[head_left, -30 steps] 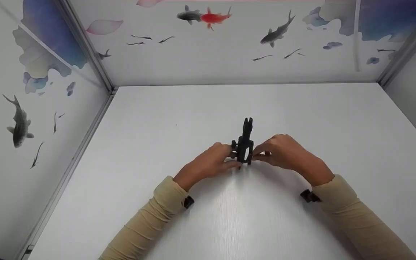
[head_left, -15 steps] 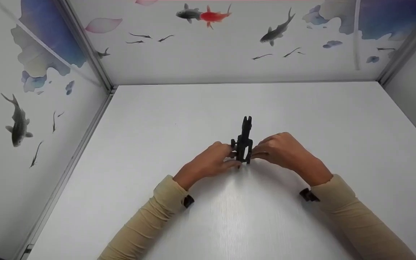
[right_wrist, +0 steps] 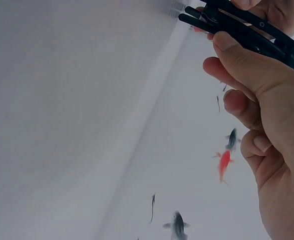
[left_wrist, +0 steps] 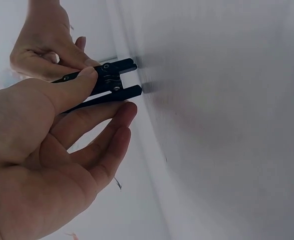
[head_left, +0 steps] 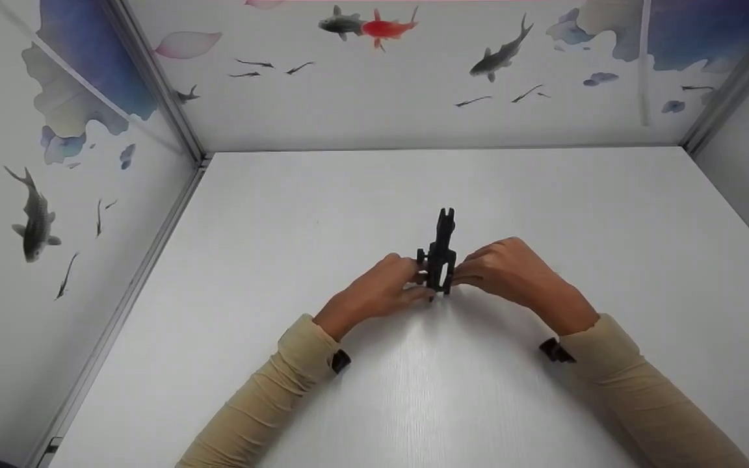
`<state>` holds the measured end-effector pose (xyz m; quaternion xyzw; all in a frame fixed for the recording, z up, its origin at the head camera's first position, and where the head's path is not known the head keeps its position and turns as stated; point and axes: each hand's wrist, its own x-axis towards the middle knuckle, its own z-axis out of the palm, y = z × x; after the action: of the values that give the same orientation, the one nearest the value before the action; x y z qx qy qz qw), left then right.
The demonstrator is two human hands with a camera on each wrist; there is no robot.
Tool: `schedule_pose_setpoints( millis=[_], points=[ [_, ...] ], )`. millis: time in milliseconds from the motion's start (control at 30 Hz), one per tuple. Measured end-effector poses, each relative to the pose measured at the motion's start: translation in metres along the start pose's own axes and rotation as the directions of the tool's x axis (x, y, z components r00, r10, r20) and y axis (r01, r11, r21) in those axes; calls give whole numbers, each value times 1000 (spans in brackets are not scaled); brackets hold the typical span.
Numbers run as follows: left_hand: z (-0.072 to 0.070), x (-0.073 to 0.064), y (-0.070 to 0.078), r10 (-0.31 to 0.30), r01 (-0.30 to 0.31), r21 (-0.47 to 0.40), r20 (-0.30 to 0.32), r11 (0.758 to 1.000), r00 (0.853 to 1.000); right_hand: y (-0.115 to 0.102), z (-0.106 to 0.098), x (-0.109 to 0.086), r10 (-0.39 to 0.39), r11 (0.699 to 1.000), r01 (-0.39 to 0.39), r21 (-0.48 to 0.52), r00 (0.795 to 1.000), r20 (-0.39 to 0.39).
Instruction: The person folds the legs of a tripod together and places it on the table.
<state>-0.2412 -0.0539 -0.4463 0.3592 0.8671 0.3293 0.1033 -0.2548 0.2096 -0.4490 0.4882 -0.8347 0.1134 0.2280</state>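
Note:
A black hinged bracket (head_left: 443,237) stands upright between the two hands in the head view, its forked tip pointing away. My left hand (head_left: 378,292) grips its left side, with the thumb along the front. From the other side my right hand (head_left: 511,273) pinches it. In the left wrist view, the bracket (left_wrist: 117,80) shows two prongs, small screws and a pivot, with the left thumb pressed on it. The right wrist view has the right thumb and forefinger against a long bar of the bracket (right_wrist: 267,42). Fingers hide parts of it.
The white tabletop (head_left: 283,214) spreads around the hands. White panels (head_left: 400,117) printed with fish close off the back and sides, joined by grey metal corner posts (head_left: 183,130). A small black device (head_left: 556,351) sits at the right cuff, another (head_left: 341,361) at the left.
Both hands keep their hold on the bracket and stay nearly in place. The right fingers have shifted slightly and closed up against the bracket's right side.

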Motion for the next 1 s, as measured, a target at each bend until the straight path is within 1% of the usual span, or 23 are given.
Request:
schedule_pose_setpoints(
  millis=[300, 433, 567, 667, 833, 900, 1000],
  points=[
    [1, 2, -1, 1, -1, -4, -4, 1000, 1000, 1, -1, 1, 16, 1000, -16, -10, 1000, 14],
    [1, 3, -1, -19, 19, 3, 2, 1000, 1000, 1, -1, 0, 25, 1000, -25, 2, 1000, 16],
    [2, 2, -1, -39, 39, 8, 3, 999, 999, 0, 0, 1, 44, 999, -45, 11, 998, 38],
    [2, 3, -1, -32, 32, 6, 2, 999, 999, 0, 0, 1, 56, 998, -57, 5, 997, 57],
    [2, 3, -2, 7, -7, 1, -5, 1000, 1000, -1, 0, 1, 57, 998, -57, -2, 995, 83],
    [2, 3, -2, 18, -18, 1, -7, 1000, 1000, -1, 0, 1, 53, 999, -52, -7, 996, 77],
    [2, 2, -3, 19, -19, -2, -3, 1000, 1000, -1, 1, 1, 35, 999, -34, -22, 998, 46]
  ],
)
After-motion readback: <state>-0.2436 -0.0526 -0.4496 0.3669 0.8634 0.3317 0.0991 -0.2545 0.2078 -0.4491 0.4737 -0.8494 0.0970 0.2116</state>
